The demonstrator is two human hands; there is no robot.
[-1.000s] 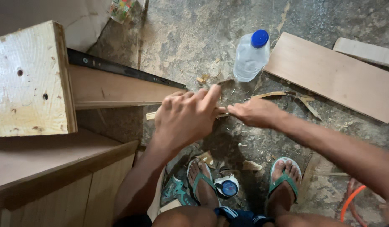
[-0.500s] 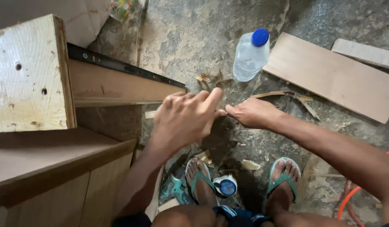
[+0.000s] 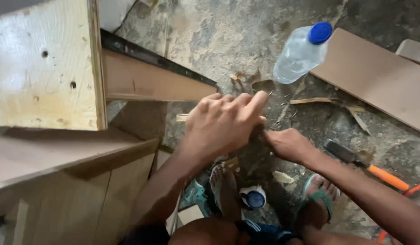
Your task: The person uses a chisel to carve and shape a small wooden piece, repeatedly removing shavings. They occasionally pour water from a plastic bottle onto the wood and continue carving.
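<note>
My left hand (image 3: 223, 122) is curled into a loose fist over the rough concrete floor (image 3: 210, 36), fingers closed. The end of a thin wooden strip (image 3: 182, 117) sticks out to the left of it, so this hand grips the strip. My right hand (image 3: 287, 143) reaches in from the right. Its fingertips press against the left hand's fingers at a small dark spot. What the right fingers pinch is hidden. Below both hands are my feet in green sandals (image 3: 318, 195).
A plastic water bottle (image 3: 300, 54) with a blue cap lies at the top right beside a flat brown board (image 3: 377, 77). A hammer (image 3: 368, 165) with an orange handle lies at the right. A plywood panel (image 3: 46, 68) and cabinet top (image 3: 60, 154) fill the left. Wood splinters (image 3: 327, 102) litter the floor.
Both hands have drawn closer to my body, staying pressed together. The view has shifted, and the hammer now shows at the right.
</note>
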